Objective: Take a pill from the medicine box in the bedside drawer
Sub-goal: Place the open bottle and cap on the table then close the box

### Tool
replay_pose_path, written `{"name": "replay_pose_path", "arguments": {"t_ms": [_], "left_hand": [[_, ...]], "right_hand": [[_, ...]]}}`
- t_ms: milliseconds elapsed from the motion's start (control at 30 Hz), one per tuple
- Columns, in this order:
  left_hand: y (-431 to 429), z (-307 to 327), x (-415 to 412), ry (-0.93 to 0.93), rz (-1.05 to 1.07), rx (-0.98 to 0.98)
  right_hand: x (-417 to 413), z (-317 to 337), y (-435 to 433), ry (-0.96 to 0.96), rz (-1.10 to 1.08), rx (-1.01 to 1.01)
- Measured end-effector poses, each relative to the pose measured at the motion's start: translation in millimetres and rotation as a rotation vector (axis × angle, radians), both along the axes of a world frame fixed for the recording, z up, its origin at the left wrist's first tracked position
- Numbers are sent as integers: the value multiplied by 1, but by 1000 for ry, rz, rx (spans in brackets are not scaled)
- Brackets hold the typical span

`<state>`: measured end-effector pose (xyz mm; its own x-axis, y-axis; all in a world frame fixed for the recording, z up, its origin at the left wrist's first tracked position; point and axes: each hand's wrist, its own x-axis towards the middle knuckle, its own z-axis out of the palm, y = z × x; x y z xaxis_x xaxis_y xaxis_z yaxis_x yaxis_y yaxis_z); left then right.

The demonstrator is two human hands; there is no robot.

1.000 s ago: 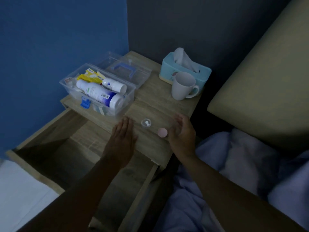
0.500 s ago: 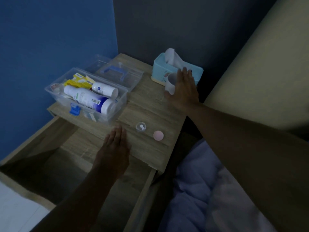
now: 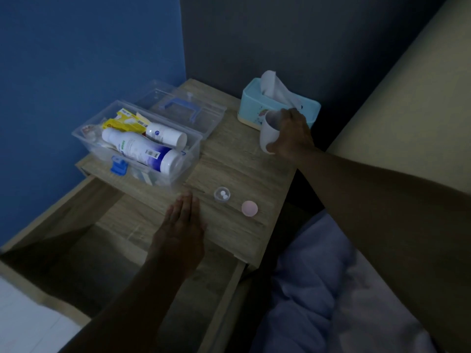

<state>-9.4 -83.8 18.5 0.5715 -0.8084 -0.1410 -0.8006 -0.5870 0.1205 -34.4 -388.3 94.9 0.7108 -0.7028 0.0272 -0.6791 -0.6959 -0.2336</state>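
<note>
Gripping white mug [image 3: 268,135], right hand [image 3: 293,133] hiding handle, left hand [image 3: 182,225] flat, empty.

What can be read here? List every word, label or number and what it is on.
Nothing reads clearly.
Big white bottle: green print and a barcode, too blurred.
Small white bottle: round blue logo, unreadable.
Yellow packet: red marks and a barcode, illegible.
Tissue box: a small picture, no legible words.

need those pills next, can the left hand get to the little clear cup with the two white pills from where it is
Probably yes. The left hand lies flat and empty on the nightstand top, and the clear cup stands just to its right with bare wood between. The pink lid sits beyond the cup, out of the way.
</note>
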Motion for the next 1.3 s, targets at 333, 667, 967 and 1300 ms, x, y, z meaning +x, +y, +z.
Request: {"name": "replay_pose_path", "arguments": {"t_ms": [333,667,967,1300], "left_hand": [[-2,3,1,46,11,-14],[-4,4,9,151,19,16],[0,18,13,207,-21,27],[-2,17,15,216,-28,67]], "right_hand": [[-1,-3,10,-100,142,-53],[-7,12,50,-90,390,7],[-19,9,71,-13,430,4],[-25,1,78,11,406,33]]}}
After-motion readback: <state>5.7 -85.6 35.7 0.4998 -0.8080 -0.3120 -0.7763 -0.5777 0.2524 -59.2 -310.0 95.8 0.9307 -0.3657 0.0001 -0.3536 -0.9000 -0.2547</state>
